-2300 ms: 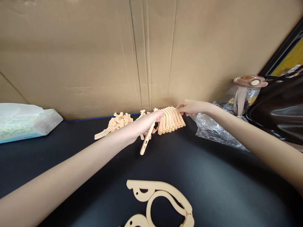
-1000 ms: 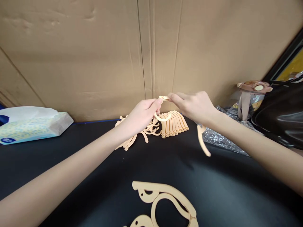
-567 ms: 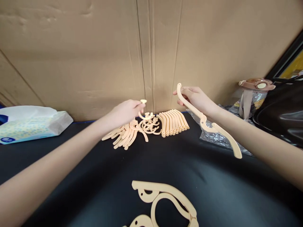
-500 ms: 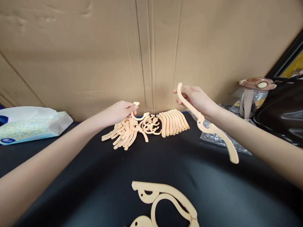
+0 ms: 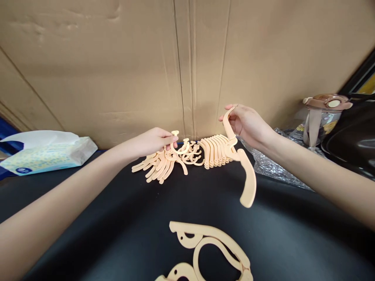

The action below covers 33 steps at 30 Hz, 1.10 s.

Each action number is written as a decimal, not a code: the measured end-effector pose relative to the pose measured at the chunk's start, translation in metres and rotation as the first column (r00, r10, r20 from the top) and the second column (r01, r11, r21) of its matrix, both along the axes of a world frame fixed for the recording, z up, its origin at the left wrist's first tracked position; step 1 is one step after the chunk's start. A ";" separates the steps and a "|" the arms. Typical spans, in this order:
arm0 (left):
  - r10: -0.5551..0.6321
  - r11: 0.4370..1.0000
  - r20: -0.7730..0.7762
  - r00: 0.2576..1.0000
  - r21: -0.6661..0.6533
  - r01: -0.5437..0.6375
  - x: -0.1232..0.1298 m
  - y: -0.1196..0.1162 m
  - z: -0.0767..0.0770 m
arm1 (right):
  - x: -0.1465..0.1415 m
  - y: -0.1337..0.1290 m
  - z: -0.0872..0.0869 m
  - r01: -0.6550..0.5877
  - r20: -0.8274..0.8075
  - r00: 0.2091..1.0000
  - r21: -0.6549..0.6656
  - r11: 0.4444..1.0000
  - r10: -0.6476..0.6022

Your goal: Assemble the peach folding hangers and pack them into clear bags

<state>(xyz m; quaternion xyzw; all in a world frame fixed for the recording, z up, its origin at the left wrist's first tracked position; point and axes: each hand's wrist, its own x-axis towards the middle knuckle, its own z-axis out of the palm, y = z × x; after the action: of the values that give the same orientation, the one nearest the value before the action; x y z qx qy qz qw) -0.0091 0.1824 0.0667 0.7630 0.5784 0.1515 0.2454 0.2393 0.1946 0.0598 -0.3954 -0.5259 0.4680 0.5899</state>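
Note:
My left hand (image 5: 159, 141) pinches a cream plastic hanger hook (image 5: 184, 149) above a loose pile of hanger arms (image 5: 159, 168). My right hand (image 5: 244, 123) grips the upper end of a cream folding hanger arm (image 5: 248, 177), which is jointed midway and hangs down at an angle. Behind the jointed arm, a neat row of curved hanger arms (image 5: 215, 150) lies on the black table. Several loose hooks (image 5: 191, 156) sit between the pile and the row. Nearest me, folded hanger pieces (image 5: 216, 234) lie partly out of view.
At the left is a tissue pack (image 5: 49, 156) with a tissue sticking out. On the right are crumpled clear plastic (image 5: 275, 168) and a bottle with a brown lid and strap (image 5: 326, 113). A cardboard wall (image 5: 131, 70) closes off the back of the black table (image 5: 123, 226).
The jointed hanger arm in my right hand has swung so its lower end points more downward and left. My left hand, still pinching the hook, appears slightly farther right as the view shifts.

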 end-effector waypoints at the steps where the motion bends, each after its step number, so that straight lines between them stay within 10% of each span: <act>1: 0.013 1.000 0.008 1.000 0.007 -0.013 0.008 0.001 -0.002 | 0.001 0.000 0.001 0.006 -0.012 1.000 -0.001 1.000 -0.006; 10: 0.087 0.996 0.236 0.968 0.006 -0.091 0.046 -0.006 -0.008 | 0.006 0.000 0.002 0.037 -0.023 0.999 0.033 0.999 -0.036; 14: -0.012 0.932 0.711 0.703 -0.247 0.266 0.043 -0.016 0.002 | 0.009 0.007 -0.001 0.063 0.137 0.987 0.171 0.983 -0.087; 18: 0.130 0.967 0.809 0.573 -0.230 0.105 0.046 -0.019 0.002 | 0.011 0.008 -0.008 -0.108 0.545 0.829 0.373 0.921 -0.123; 27: 0.162 0.886 0.642 0.749 -0.429 0.176 0.046 -0.025 -0.003 | -0.006 -0.021 -0.018 -0.371 0.760 -0.054 0.586 0.720 -0.647; 30: 0.086 0.941 0.509 0.856 -0.324 0.098 0.052 -0.028 -0.006 | -0.014 -0.026 -0.019 -0.368 0.799 -0.109 0.520 0.771 -0.591; 33: 0.074 0.991 0.419 0.905 -0.130 -0.021 0.061 -0.032 -0.013 | -0.019 -0.025 -0.021 -0.269 0.905 0.122 0.425 0.864 -0.407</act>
<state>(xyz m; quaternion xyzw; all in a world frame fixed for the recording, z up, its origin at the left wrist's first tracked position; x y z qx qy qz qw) 0.0517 0.1501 0.0538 0.6812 0.5381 0.2833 0.4076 0.2200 0.1698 0.0390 -0.4625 -0.8604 -0.0953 0.1918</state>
